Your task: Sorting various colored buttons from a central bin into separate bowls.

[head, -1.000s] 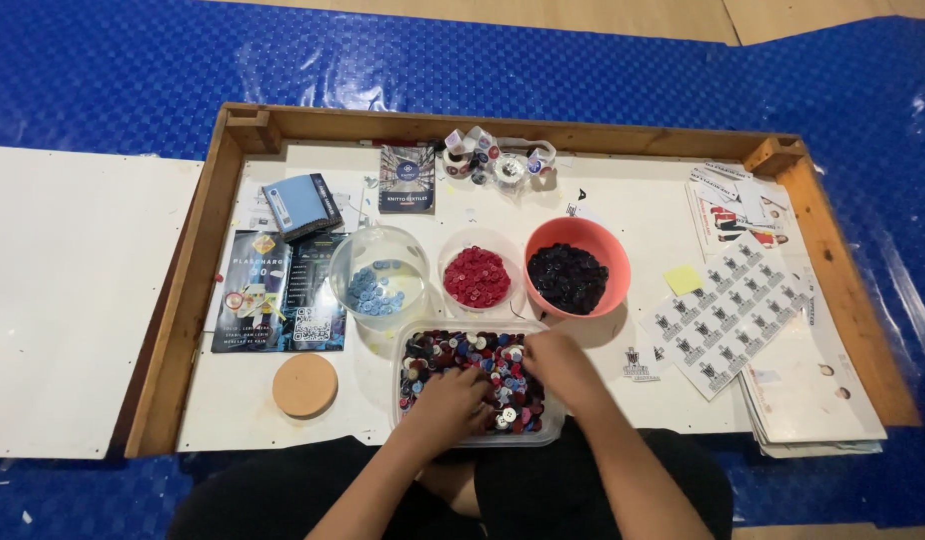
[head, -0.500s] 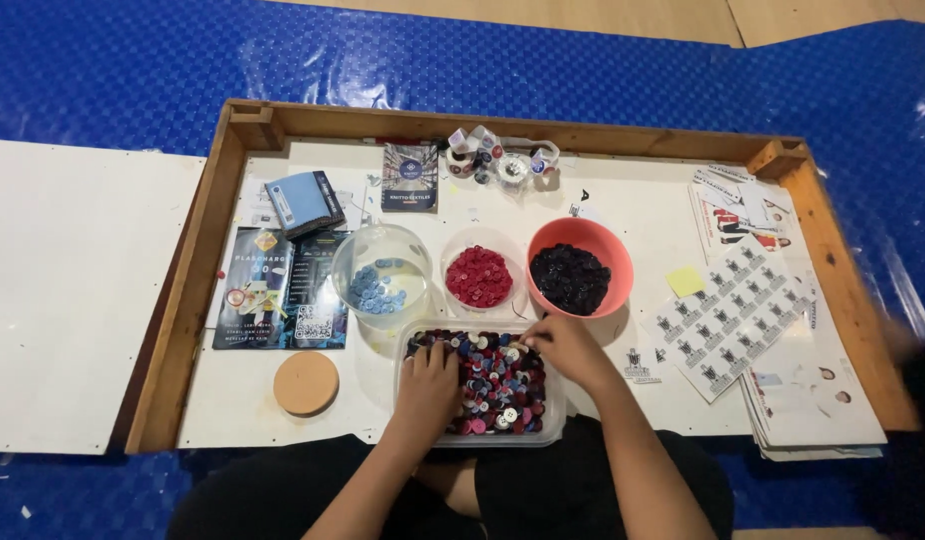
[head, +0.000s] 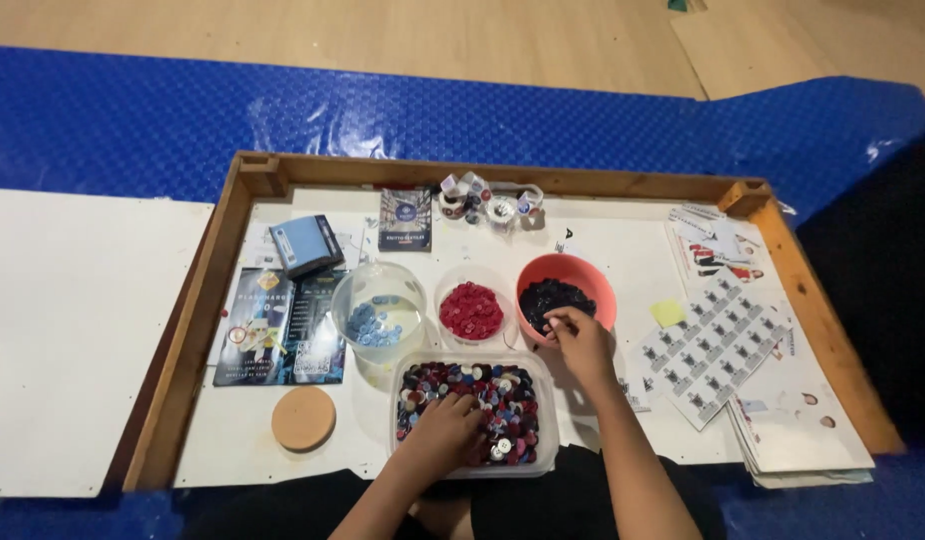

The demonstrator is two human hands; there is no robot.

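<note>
The left hand (head: 445,432) is resting inside the clear rectangular container (head: 475,412) of mixed buttons, fingers curled down among red, dark and white pieces; whether they are pinching a button cannot be told from this view. The right hand (head: 581,340) is reaching over the rim of the orange bowl (head: 568,295), fingers drawn narrow at the pile of dark buttons (a single button between them may be present but is too small to confirm).

The step in hand appears to be sorting by colour: the right hand is at the dark batch while the left is working the mixed stock. The small clear bowl (head: 472,309) of red buttons is sitting between the orange bowl and the clear jar (head: 380,317) of blue buttons. All four vessels are standing on the white surface inside the wooden tray (head: 193,335).

The next move calls for a fine pinch on one button of a single colour, lifted clear of its neighbours.
</note>
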